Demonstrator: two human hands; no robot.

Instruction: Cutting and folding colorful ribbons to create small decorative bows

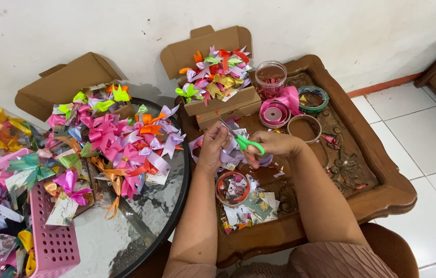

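Pink basket lower left. Frame centre: left hand pinching lilac ribbon; right hand gripping green-handled scissors, blades at the ribbon.

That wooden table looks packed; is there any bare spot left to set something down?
Yes: the wooden table is bare along its right side, beyond the empty tape ring. Around the hands and paper scraps it is crowded. The glass table has bare glass beside the pink basket.

Both forearms are bare to the elbow; a dusty-pink ribbed garment covers the person's lap.
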